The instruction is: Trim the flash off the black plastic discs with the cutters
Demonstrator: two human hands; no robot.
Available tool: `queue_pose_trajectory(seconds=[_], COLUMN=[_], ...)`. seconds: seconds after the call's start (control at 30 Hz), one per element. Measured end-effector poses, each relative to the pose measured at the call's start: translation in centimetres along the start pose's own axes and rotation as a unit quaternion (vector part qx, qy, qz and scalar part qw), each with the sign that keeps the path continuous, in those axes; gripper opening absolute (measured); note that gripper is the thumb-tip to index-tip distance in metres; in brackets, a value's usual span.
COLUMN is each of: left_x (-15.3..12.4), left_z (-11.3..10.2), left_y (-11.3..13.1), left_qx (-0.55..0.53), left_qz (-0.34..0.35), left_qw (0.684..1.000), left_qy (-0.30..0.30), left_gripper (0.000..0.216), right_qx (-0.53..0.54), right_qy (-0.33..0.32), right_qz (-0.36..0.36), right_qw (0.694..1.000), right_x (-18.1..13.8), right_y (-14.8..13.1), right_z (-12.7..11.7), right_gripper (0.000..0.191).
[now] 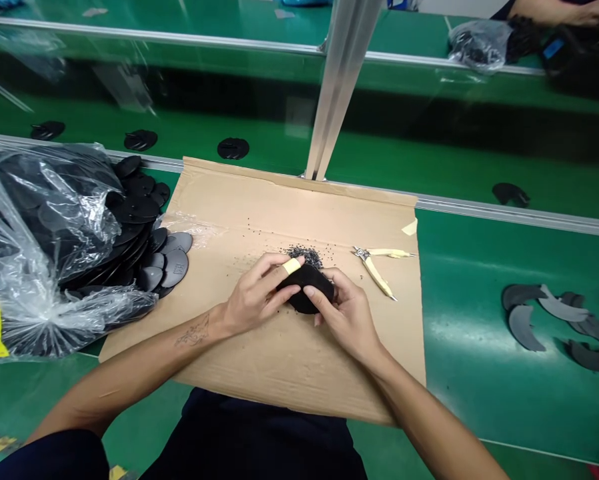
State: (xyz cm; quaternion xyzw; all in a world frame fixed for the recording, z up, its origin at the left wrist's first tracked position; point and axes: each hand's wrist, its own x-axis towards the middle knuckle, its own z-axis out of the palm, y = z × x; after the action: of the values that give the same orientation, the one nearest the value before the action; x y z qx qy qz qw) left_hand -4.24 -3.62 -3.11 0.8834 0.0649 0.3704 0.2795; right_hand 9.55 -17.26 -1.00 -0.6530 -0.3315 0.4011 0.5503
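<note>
Between my two hands is a round black plastic disc (307, 290), tilted above the cardboard sheet (259, 360). My left hand (259, 290) grips its left side, with yellow tape round one finger. The right side is pinched by my right hand (347, 310), thumb on the near face. Just behind the disc lies a pile of small black plastic bits (307, 255), partly hidden by it. A pair of yellow-handled nippers (377, 263) rests on the cardboard to the right, jaws pointing left, touched by neither hand.
At left, a clear plastic bag (44, 220) spills many black discs (137, 207). Curved dark pieces (554, 317) lie on the green table at right. A metal post (342, 87) rises behind the cardboard. Several discs (233, 148) sit beyond the rail. A person's hand (597, 12) shows top right.
</note>
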Motion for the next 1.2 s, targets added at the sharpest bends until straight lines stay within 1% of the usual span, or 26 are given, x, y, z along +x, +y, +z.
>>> queue_pose_trajectory(seconds=[0.13,0.3,0.43,0.47,0.53,0.63,0.7,0.8,0.9,0.97,1.1,1.2], left_x=[0.0,-0.1,0.3,0.4,0.7,0.9,1.0,1.2,1.6,1.7,1.6,1.5], left_z=[-0.1,0.0,-0.2,-0.3,-0.6,-0.9,-1.0,-1.3,-1.5,-1.7,-1.8,-1.7], left_y=[0.1,0.2,0.1,0.1,0.0,0.0,0.0,-0.1,-0.2,-0.2,0.0,0.1], left_qx=[-0.002,-0.005,-0.076,-0.102,-0.144,-0.159,-0.146,-0.131,-0.130,-0.127,-0.117,-0.111], left_qz=[0.004,-0.002,-0.065,-0.077,-0.082,-0.063,-0.036,-0.001,0.019,0.030,0.051,0.057], left_qw=[1.000,1.000,0.995,0.992,0.986,0.985,0.989,0.991,0.991,0.991,0.991,0.991], left_qy=[-0.003,-0.004,0.006,0.001,-0.015,-0.017,-0.011,-0.019,-0.033,-0.041,-0.035,-0.042], left_gripper=[0.047,0.044,0.047,0.045,0.032,0.021,0.021,0.025,0.027,0.024,0.018,0.019], right_qx=[-0.029,-0.068,-0.138,-0.152,-0.174,-0.197,-0.209,-0.227,-0.230,-0.224,-0.223,-0.237], right_qy=[-0.015,-0.009,0.007,0.009,0.007,0.005,0.000,-0.004,-0.007,-0.013,-0.021,-0.026], right_qz=[-0.019,-0.044,-0.117,-0.134,-0.159,-0.200,-0.233,-0.270,-0.303,-0.323,-0.324,-0.334], right_qw=[0.999,0.997,0.983,0.979,0.972,0.960,0.950,0.936,0.925,0.919,0.919,0.912], right_x=[0.0,-0.1,-0.4,-0.4,-0.5,-0.5,-0.5,-0.4,-0.3,-0.3,-0.3,-0.3], right_y=[0.4,0.5,0.2,0.2,0.2,0.2,0.2,0.2,0.3,0.4,0.2,0.3], right_z=[-0.1,-0.3,-0.3,-0.3,-0.3,-0.3,-0.5,-0.7,-0.8,-0.7,-0.6,-0.6], right_gripper=[0.033,0.025,0.019,0.018,0.016,0.013,0.013,0.020,0.026,0.028,0.027,0.022])
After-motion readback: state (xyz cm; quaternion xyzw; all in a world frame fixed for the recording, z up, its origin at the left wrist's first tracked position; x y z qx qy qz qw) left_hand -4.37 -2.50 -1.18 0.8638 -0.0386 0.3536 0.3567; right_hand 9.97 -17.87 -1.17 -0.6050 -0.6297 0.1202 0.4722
